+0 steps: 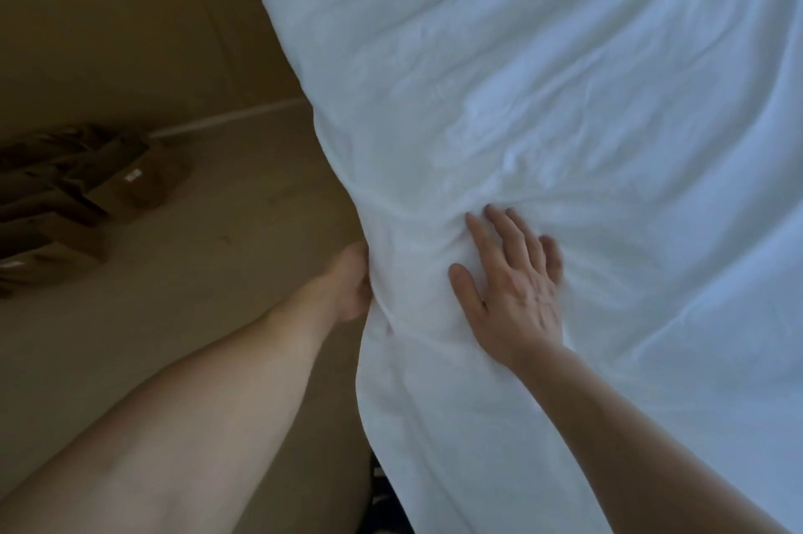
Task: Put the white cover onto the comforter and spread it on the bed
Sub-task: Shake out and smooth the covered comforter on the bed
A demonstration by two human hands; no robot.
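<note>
The white cover [543, 99] lies wrinkled over the bed, filling the right and upper part of the view, with the comforter hidden inside or under it. Its left edge hangs down over the side of the bed. My left hand [350, 281] grips that hanging edge from the left, fingers tucked into the fabric and hidden. My right hand [508, 286] lies flat on top of the cover just right of the edge, fingers spread and pressing the cloth, which bunches into folds around the fingertips.
A light floor [182, 273] runs along the left side of the bed. A pile of dark brown cloth or bags [74, 194] lies on the floor at the left. A beige wall with a white baseboard [230, 118] stands behind it.
</note>
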